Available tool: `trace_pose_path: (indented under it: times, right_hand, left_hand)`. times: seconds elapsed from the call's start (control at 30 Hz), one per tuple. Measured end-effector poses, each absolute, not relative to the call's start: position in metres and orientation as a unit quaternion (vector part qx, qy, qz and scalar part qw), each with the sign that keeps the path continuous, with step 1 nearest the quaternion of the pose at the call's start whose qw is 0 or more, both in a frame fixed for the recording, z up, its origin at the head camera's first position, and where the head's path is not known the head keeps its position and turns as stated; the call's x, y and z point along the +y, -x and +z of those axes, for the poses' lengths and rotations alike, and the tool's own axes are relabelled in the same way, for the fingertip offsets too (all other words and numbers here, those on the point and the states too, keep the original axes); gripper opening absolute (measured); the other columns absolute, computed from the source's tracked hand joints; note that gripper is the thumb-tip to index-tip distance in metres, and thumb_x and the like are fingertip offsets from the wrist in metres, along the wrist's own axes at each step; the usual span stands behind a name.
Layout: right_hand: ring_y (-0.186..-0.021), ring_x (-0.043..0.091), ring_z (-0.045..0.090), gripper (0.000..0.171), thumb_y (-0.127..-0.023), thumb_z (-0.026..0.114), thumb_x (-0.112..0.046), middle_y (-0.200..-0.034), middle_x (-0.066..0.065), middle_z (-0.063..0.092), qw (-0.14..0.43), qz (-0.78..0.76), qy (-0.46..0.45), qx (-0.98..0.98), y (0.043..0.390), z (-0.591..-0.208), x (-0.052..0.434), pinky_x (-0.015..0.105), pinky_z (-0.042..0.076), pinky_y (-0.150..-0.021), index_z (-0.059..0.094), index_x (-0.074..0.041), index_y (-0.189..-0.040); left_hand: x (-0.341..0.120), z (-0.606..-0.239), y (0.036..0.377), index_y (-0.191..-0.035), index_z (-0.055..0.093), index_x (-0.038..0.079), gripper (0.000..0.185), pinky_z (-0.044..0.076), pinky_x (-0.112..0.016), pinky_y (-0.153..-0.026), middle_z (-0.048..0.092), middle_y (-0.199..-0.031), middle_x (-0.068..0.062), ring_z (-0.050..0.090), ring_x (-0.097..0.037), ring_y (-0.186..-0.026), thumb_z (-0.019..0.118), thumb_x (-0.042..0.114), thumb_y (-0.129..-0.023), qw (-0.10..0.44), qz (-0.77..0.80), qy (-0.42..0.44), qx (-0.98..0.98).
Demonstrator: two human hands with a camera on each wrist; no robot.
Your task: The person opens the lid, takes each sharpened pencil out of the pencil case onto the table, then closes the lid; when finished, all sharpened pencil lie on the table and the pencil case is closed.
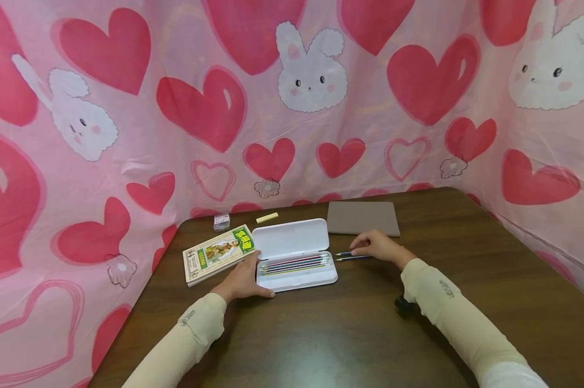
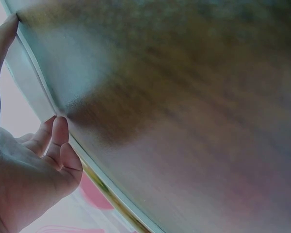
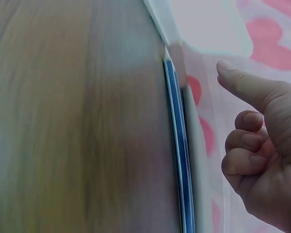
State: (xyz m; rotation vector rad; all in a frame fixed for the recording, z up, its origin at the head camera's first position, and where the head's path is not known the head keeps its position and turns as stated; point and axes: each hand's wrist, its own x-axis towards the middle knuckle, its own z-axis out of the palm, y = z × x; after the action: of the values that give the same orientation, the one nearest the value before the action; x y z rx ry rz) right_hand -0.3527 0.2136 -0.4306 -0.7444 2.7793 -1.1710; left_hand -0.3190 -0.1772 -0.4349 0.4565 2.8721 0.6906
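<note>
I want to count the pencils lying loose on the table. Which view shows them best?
The head view: both loose pencils lie side by side under the right hand. The right wrist view shows only a blue shaft up close; the left wrist view shows none.

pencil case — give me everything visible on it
The pencil case is white, looks like hard plastic, rectangular with rounded corners. It lies flat on the brown table, lid hinged open away from the person. The tray holds a row of coloured pencils lying lengthwise. The left hand rests against its near-left corner. A book sits at its left; two loose pencils lie just right.
</note>
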Motion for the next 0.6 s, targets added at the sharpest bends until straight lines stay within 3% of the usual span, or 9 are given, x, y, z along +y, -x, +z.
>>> trace_pose_path:
  times: [0.6]
  right_hand:
    - [-0.068,0.008,0.048,0.015,-0.080,0.072,-0.016,-0.088,0.006,0.070,0.040,-0.360,0.278,0.890,0.366,-0.440,0.157,0.023,0.044,-0.060,0.072,-0.005,-0.091]
  left_hand:
    - [-0.177,-0.435,0.319,-0.145,0.019,0.006,0.122,0.029,-0.050,-0.108,0.035,-0.144,-0.016,0.037,-0.031,-0.129,0.082,0.058,-0.054,0.076,0.231,-0.151,0.958]
